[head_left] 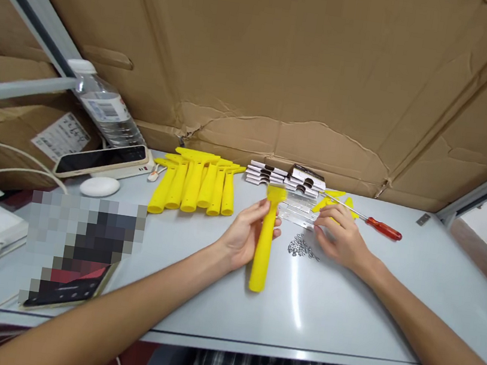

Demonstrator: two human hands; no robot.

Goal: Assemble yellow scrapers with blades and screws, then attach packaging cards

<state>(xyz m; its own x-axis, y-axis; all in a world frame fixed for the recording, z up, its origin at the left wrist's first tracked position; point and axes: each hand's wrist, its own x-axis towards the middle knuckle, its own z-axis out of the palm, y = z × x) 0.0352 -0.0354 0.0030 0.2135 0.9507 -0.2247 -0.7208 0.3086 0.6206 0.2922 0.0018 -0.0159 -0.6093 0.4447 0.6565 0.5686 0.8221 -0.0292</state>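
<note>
My left hand (245, 234) is closed around a yellow plastic scraper handle (263, 246), its wide head pointing away from me and its round grip end towards me. My right hand (342, 236) is over the right end of several flat clear or shiny strips (296, 214), its fingers bent and the thumb close to the index finger. Whether a strip lies between those fingertips I cannot make out. Just below lies a small heap of metal screws or nuts (300, 246). Flat yellow plastic pieces (331, 201) sit behind my right hand, partly hidden by it.
Several more yellow handles (198, 182) stand in a row at the back left. Small white boxes (267, 174) are stacked behind the strips. A red-handled screwdriver (384, 228) lies at right. Leftward are a water bottle (108, 112), phones (101, 159), a white oval object (100, 186) and cables.
</note>
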